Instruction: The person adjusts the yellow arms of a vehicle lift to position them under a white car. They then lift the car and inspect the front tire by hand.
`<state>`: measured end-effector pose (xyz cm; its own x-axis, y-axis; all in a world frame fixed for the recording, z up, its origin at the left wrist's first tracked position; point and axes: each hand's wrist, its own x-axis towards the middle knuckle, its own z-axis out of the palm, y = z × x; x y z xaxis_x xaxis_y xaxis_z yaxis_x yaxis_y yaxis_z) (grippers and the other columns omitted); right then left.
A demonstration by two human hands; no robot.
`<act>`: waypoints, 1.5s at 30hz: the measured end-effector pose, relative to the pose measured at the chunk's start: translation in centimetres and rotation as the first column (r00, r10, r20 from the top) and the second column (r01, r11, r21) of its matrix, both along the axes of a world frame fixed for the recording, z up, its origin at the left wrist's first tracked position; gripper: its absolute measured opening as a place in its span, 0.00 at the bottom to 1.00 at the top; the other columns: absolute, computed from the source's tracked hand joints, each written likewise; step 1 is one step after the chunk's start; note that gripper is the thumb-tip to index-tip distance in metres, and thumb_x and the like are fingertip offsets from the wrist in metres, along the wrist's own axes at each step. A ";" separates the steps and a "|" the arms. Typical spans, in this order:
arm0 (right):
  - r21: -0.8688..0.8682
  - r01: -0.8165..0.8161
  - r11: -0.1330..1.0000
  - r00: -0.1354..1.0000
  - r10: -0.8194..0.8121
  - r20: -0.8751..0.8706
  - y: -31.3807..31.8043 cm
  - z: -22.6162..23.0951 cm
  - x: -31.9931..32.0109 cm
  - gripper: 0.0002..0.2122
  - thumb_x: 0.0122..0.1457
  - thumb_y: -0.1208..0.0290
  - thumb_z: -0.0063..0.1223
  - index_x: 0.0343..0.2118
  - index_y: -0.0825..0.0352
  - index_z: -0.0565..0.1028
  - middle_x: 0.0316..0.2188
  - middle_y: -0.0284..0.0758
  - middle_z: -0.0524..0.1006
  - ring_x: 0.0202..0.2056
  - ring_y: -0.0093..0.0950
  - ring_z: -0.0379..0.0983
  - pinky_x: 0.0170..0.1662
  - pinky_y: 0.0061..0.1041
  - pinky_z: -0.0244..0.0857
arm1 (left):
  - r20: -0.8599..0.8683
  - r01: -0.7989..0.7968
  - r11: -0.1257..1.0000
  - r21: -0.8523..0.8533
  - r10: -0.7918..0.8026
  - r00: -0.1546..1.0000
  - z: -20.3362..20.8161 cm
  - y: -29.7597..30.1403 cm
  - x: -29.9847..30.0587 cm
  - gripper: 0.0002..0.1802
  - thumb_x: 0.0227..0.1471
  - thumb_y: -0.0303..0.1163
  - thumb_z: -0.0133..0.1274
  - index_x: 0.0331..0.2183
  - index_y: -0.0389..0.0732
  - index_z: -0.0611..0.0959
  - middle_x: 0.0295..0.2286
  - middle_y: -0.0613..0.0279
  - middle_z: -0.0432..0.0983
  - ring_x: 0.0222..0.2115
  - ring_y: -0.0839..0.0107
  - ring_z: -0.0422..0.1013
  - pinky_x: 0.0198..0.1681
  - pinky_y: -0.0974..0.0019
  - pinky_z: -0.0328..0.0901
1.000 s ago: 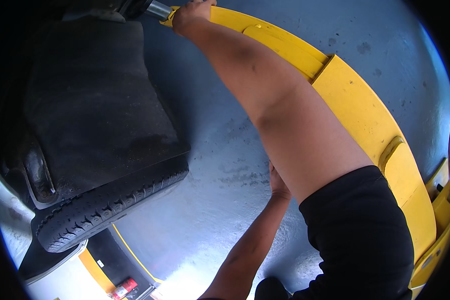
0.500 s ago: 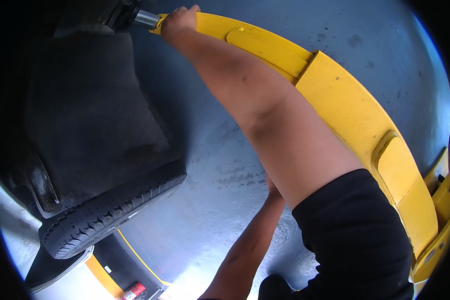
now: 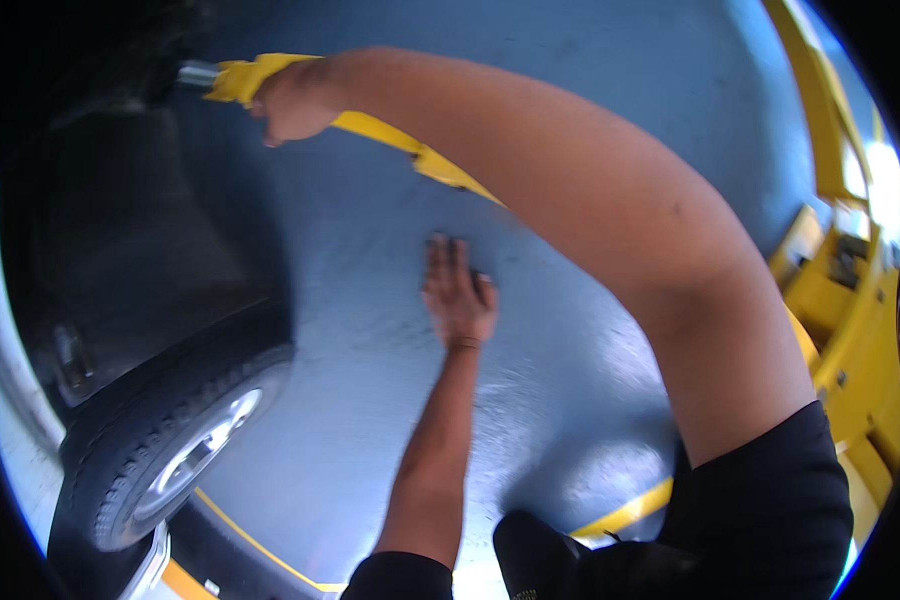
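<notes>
My right arm reaches across from the lower right to the upper left. At its end my right hand (image 3: 298, 100) is closed around the yellow lift arm (image 3: 377, 130), close to its far tip. A short silver metal piece (image 3: 198, 73) sticks out of that tip toward the dark underside of a vehicle. Much of the lift arm is hidden behind my own arm. My left hand (image 3: 460, 298) is in the middle of the view, open and empty, its fingers stretched out over the blue-grey floor (image 3: 370, 250). Whether it touches the floor I cannot tell.
At the left is the vehicle's dark underside (image 3: 110, 220), with a black tyre (image 3: 135, 440) and its silver wheel (image 3: 195, 455) below. Yellow lift framework (image 3: 860, 340) stands on the right. A yellow line (image 3: 625, 508) runs along the floor near my legs.
My left hand, hidden behind my right arm before, now shows with fingers spread. My right hand has kept hold of the lift arm while the view shifted and more of the wheel came into sight.
</notes>
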<state>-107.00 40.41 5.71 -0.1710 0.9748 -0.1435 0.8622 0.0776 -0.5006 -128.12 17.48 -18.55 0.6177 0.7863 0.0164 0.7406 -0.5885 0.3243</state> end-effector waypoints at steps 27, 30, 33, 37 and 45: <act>-0.189 0.975 0.112 0.218 -0.378 0.900 -64.4 11.3 31.0 0.22 0.69 0.55 0.47 0.57 0.65 0.78 0.58 0.44 0.78 0.59 0.41 0.75 0.62 0.41 0.66 | -0.155 0.012 0.988 0.154 0.012 0.988 1.6 -0.2 1.1 0.32 0.67 0.45 0.42 0.70 0.54 0.64 0.72 0.66 0.50 0.72 0.63 0.51 0.69 0.50 0.55; -0.402 0.914 0.056 0.385 -0.430 0.817 -62.4 13.4 31.7 0.23 0.69 0.54 0.48 0.55 0.69 0.78 0.55 0.46 0.79 0.57 0.45 0.75 0.61 0.43 0.67 | -0.158 -0.018 0.994 0.109 0.036 0.987 2.2 0.0 0.8 0.32 0.67 0.45 0.41 0.70 0.54 0.63 0.72 0.65 0.51 0.72 0.63 0.51 0.69 0.50 0.55; -0.384 0.894 0.230 0.443 -0.326 0.835 -63.1 13.6 31.1 0.22 0.68 0.54 0.50 0.52 0.70 0.79 0.52 0.46 0.81 0.55 0.45 0.77 0.60 0.43 0.68 | -0.145 0.018 0.985 0.169 0.007 0.989 1.8 0.0 0.7 0.32 0.67 0.46 0.41 0.70 0.54 0.64 0.72 0.65 0.51 0.72 0.63 0.51 0.68 0.49 0.56; -0.432 0.877 0.212 0.480 -0.324 0.815 -65.3 14.6 32.3 0.19 0.66 0.55 0.55 0.50 0.67 0.81 0.49 0.45 0.82 0.51 0.44 0.79 0.56 0.43 0.70 | -0.158 0.042 0.987 0.157 -0.017 0.987 1.5 -0.5 1.9 0.32 0.67 0.46 0.41 0.70 0.54 0.64 0.72 0.64 0.51 0.72 0.62 0.51 0.68 0.48 0.56; -0.494 0.823 0.281 0.568 -0.395 0.722 -61.9 14.4 16.5 0.20 0.66 0.51 0.55 0.45 0.67 0.75 0.47 0.46 0.80 0.53 0.45 0.75 0.58 0.46 0.62 | 0.001 0.051 0.986 0.157 -0.051 0.999 0.9 0.5 0.1 0.34 0.65 0.44 0.44 0.69 0.47 0.66 0.72 0.58 0.53 0.71 0.55 0.52 0.67 0.45 0.56</act>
